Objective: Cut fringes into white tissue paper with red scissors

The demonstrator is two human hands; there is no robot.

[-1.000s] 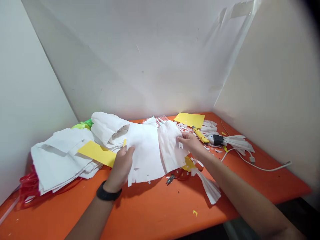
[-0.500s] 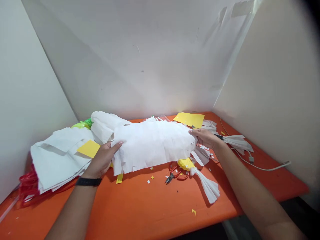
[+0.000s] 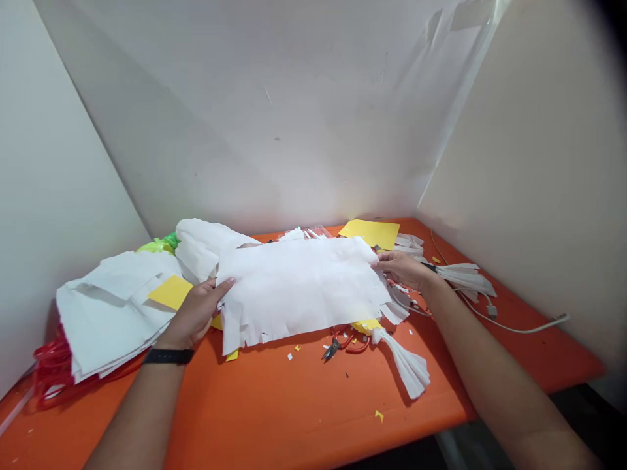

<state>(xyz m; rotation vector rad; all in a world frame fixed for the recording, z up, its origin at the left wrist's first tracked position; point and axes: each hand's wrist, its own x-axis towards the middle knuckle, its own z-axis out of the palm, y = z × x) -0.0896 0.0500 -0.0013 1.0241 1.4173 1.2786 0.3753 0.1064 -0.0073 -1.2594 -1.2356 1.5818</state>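
A wide white sheet (image 3: 304,287) with a ragged, fringed lower edge is stretched between my hands above the orange table (image 3: 274,411). My left hand (image 3: 198,310) pinches its left end, thumb on top. At the upper right corner, my right hand (image 3: 399,269) grips it between thumb and fingers. Just below the sheet lie red-handled pliers (image 3: 337,346) and a yellow piece (image 3: 366,325) tied to a flared white bundle (image 3: 404,365).
Stacked white sheets (image 3: 115,307), a yellow sheet (image 3: 171,292) and red plastic (image 3: 53,365) lie left. Behind is another yellow sheet (image 3: 369,233). A white cable (image 3: 524,329) and a second white bundle (image 3: 467,279) lie right. Walls enclose the table.
The white sheet has flattened out, its upper edge now smoother and its lower right part spread over more of the yellow piece. My left hand has shifted slightly left.
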